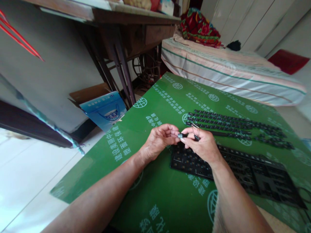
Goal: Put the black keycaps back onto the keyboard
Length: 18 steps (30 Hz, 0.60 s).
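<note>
My left hand [162, 139] is closed, its fingertips pinching a small dark keycap [180, 136] with a greyish face. The fingertips of my right hand [202, 144] meet the same piece from the other side. Also in my right hand is a keycap puller [195, 127], with thin wire loops rising above the fingers and a black end below. Under and beyond my hands lies a black keyboard [245, 173] with its keycaps off over much of it. My right wrist hides part of it. Rows of black keycaps [225, 120] stretch behind it.
The keyboard and keycaps rest on a green printed board [155, 174]. A blue box [104, 110] stands on the floor at its left edge. A wooden table [136, 35] and a bed [225, 71] are behind. A cable [305, 191] is at the right.
</note>
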### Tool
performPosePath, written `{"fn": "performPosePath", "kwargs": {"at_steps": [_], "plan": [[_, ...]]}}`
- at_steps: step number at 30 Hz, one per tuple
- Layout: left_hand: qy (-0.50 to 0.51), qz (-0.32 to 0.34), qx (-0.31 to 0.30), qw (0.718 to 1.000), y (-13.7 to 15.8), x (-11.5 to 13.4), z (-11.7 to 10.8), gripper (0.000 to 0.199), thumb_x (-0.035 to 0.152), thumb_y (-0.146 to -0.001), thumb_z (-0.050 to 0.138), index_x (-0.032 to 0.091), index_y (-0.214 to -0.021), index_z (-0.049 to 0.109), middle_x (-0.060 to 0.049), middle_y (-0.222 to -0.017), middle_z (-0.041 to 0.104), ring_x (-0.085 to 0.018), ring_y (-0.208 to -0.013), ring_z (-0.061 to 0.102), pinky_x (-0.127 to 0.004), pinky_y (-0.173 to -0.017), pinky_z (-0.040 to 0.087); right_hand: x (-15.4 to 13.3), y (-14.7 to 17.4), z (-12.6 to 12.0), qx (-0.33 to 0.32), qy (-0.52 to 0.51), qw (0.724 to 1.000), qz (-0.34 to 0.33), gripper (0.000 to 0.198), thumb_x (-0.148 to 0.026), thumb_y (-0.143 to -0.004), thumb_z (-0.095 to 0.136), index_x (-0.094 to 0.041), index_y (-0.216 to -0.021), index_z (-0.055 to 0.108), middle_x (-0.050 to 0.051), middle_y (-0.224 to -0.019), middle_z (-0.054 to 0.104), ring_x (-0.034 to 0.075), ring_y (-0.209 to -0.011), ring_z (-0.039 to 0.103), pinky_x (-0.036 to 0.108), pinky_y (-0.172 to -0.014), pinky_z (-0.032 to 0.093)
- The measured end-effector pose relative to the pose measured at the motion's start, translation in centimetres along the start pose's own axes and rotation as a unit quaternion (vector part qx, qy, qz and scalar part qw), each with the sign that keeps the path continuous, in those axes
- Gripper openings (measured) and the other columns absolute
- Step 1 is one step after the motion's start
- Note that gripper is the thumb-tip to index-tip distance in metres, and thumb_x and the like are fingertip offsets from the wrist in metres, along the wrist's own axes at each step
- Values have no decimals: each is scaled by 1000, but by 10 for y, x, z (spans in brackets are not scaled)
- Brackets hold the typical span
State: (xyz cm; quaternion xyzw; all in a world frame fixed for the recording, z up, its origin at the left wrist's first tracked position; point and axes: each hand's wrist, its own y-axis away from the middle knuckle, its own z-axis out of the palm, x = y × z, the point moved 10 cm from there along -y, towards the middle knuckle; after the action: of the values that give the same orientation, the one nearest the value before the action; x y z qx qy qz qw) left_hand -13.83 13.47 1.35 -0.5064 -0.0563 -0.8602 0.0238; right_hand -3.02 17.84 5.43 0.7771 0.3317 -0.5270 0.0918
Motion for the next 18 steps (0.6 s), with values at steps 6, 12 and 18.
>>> {"fn": "performPosePath", "kwargs": {"at_steps": [6, 12, 18], "plan": [[-6, 3, 14, 1000, -2, -1, -8, 24, 14, -60, 79, 13, -79, 64, 0, -69, 68, -7, -58, 59, -17, -53, 46, 6, 1, 5, 1, 10, 1000, 20, 18, -30, -68, 71, -18, -74, 60, -4, -58, 56, 8, -50, 46, 20, -49, 37], [-14, -14, 17, 1000, -3, -6, -12, 28, 15, -59, 80, 14, -83, 65, 0, -69, 70, -8, -57, 61, -17, -51, 46, -1, 1, 7, 1, 57, 998, -7, 18, -27, -67, 72, -19, -67, 55, -7, -54, 48, 7, -49, 39, 19, -47, 32], [-4, -26, 2, 1000, -3, -8, -9, 34, 17, -58, 81, 14, -87, 65, -1, -72, 70, -10, -60, 63, -21, -57, 48, -5, 1, 11, -16, 36, 999, -13, 19, -25, -68, 72, -19, -84, 64, -6, -58, 54, 8, -51, 44, 19, -50, 36]]}}
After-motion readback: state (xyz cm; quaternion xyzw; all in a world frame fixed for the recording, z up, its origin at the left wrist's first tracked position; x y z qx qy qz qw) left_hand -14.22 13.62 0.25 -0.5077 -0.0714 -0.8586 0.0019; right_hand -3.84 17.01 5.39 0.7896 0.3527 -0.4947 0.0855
